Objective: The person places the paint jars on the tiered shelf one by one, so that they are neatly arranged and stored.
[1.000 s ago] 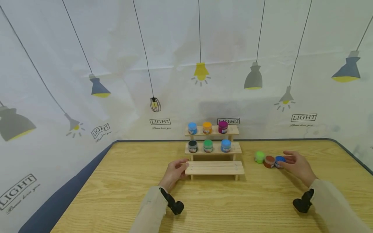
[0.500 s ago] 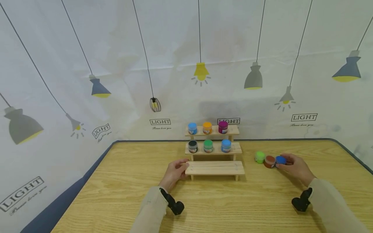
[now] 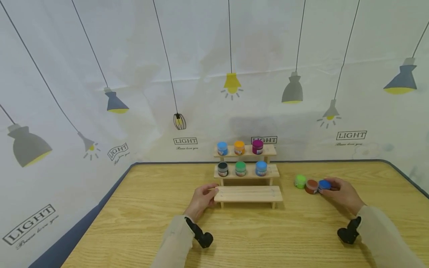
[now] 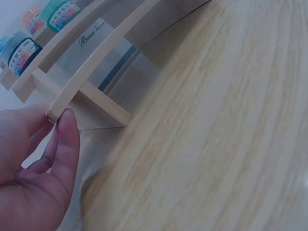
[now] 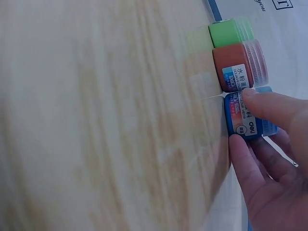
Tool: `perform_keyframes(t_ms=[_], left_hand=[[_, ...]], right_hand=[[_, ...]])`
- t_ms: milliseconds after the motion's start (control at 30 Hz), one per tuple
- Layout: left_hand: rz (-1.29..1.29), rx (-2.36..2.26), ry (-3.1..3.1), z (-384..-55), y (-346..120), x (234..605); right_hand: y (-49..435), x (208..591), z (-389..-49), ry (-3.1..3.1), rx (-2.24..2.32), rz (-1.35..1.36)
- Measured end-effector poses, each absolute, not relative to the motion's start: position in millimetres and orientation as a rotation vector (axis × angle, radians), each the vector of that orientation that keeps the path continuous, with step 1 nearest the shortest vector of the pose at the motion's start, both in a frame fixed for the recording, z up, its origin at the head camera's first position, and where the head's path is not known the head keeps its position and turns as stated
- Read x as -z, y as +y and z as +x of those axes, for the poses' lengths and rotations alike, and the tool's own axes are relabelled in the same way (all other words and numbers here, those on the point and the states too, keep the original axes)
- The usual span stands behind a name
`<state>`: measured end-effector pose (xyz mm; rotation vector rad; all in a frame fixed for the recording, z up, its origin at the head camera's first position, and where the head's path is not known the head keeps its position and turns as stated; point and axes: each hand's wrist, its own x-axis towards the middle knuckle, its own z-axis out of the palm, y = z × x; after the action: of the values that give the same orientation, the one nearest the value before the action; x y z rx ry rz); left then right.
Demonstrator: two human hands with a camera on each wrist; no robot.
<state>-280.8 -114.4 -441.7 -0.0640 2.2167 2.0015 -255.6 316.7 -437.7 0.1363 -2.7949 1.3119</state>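
Observation:
With thumb and fingers, my left hand [image 3: 200, 201] pinches the left end of the lowest step of a tiered wooden display rack [image 3: 248, 194]; the left wrist view shows the fingertips [image 4: 67, 120] at that step's corner. At the right, my right hand [image 3: 344, 195] holds a blue paint jar [image 5: 243, 115] standing on the table, thumb on one side and fingers on the other. Right beside it stands a brown paint jar [image 5: 233, 66], then a light green paint jar [image 3: 300, 181].
On the rack's middle step are a black jar [image 3: 222, 169], a green jar [image 3: 240, 169] and a light blue jar [image 3: 261, 168]. The top step bears light blue, orange [image 3: 239, 147] and purple [image 3: 257, 147] jars. A lamp-printed wall covering [image 3: 201, 93] rises behind the wooden table [image 3: 151, 208].
My right hand has moved in a little to the left and its fingers have closed round the blue paint jar. The left hand keeps its grip on the rack.

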Motion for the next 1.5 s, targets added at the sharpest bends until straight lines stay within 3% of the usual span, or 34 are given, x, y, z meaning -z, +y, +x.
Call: perform_keyframes(t_ms=[700,1500], left_hand=[[-0.045,-2.018,2.210,-281,-114,443],[-0.035,-2.005,2.220,-281,-115,442]], right_hand=[[333,438,-251,-2.815,-1.190,0.078],[317,403,-231,-2.753,-1.182,0.149]])
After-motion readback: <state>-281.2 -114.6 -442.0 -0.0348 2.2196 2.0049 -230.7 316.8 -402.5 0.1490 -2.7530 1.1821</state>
